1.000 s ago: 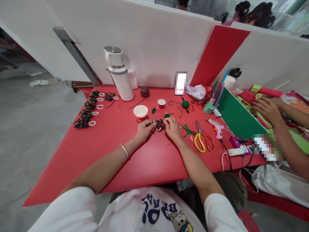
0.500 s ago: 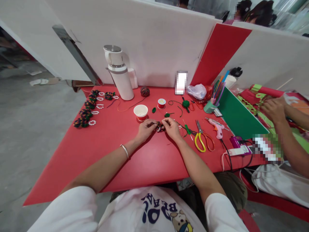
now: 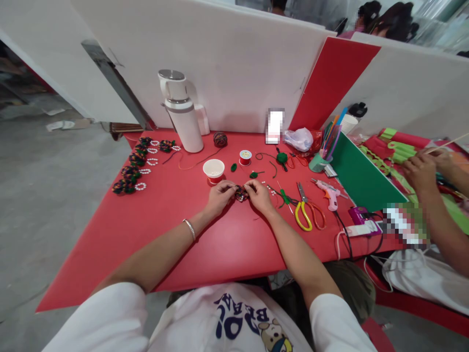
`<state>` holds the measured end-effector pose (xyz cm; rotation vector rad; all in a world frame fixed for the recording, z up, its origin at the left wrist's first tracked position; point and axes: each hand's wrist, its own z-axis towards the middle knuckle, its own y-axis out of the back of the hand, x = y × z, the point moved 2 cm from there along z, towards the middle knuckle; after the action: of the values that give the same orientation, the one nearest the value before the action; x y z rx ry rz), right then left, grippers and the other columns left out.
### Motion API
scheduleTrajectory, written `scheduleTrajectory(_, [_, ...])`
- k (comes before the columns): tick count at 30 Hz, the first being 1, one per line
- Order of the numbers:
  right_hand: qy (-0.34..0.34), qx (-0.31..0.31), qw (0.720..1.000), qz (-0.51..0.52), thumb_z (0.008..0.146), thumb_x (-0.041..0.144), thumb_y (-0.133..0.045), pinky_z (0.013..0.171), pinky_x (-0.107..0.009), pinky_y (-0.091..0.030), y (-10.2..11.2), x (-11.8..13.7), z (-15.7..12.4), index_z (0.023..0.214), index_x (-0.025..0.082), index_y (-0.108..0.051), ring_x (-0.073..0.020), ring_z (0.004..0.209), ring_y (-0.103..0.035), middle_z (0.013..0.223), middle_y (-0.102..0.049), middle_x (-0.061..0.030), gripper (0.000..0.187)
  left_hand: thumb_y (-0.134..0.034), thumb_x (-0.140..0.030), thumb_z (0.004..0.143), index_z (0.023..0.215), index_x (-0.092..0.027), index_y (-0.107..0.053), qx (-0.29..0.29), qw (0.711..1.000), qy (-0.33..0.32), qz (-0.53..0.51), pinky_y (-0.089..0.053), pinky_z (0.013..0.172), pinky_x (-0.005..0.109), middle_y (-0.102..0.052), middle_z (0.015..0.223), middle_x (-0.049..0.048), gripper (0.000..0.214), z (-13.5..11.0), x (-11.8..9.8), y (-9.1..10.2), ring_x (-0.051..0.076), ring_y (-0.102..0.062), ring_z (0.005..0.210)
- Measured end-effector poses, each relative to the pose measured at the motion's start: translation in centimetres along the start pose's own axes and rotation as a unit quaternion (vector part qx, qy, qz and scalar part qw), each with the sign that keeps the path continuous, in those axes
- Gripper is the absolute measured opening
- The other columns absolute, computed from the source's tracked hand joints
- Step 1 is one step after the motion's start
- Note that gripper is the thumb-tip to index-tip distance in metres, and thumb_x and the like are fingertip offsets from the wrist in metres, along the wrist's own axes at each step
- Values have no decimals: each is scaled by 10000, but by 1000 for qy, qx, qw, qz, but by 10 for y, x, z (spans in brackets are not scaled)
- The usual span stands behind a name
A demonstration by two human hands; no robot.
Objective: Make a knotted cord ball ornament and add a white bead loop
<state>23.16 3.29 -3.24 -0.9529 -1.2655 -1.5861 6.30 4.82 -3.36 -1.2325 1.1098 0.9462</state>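
Observation:
My left hand (image 3: 220, 196) and my right hand (image 3: 259, 194) meet over the red table (image 3: 154, 234), both pinched on a small dark multicoloured yarn ornament (image 3: 241, 192) held between the fingertips. A few white beads (image 3: 269, 189) lie just right of my right hand. A white bowl of beads (image 3: 213, 170) sits just beyond my left hand, and a red thread spool (image 3: 245, 157) stands further back.
Finished yarn ornaments with bead loops (image 3: 132, 168) line the table's left side. A white thermos (image 3: 181, 112) stands at the back. Yellow and orange scissors (image 3: 307, 211), a pink glue gun (image 3: 330, 191) and a green board (image 3: 357, 171) lie right. Another person's hands (image 3: 421, 171) work at far right.
My hands have stayed on the ornament, turning it slightly between the fingers. The other person's hands at the right moved further back and right, and now hold a thin stick.

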Motion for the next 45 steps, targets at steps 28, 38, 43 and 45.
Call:
scheduleTrajectory(28, [20,-13,996,-89,984,287,-522,761,-277,-501,-3,-4,-3,918,226,-607,-168,741,-653,842,-708,-8,124,-826,-485,754,713,-177,-613,53,844,-212,490,-332,603,268,-573,783,24,376,-26,-13,7,143,-516,696])
scheduleTrajectory(38, [52,9,980,-194,1049,289,-447,782,-299,-461,-2,0,-4,1007,213,-618,-209,855,-661,948,-726,-61,192,-567,-282,970,892,-183,-737,35,738,-231,633,-333,575,302,-633,912,98,211,-19,-3,1,205,-582,799])
scheduleTrajectory(43, [105,37,961,-255,1056,248,-453,830,-305,-450,1,4,-5,1002,213,-629,-218,924,-647,986,-725,-78,187,-575,-170,879,833,-169,-659,79,760,-330,554,-479,717,300,-636,963,113,96,-25,-5,4,198,-607,861])
scheduleTrajectory(45, [118,48,957,-260,1055,238,-460,848,-306,-449,2,5,-4,997,214,-633,-217,933,-644,985,-724,-78,184,-566,-139,858,856,-166,-648,91,742,-351,564,-495,767,323,-636,955,121,85,-27,-7,7,217,-605,886])
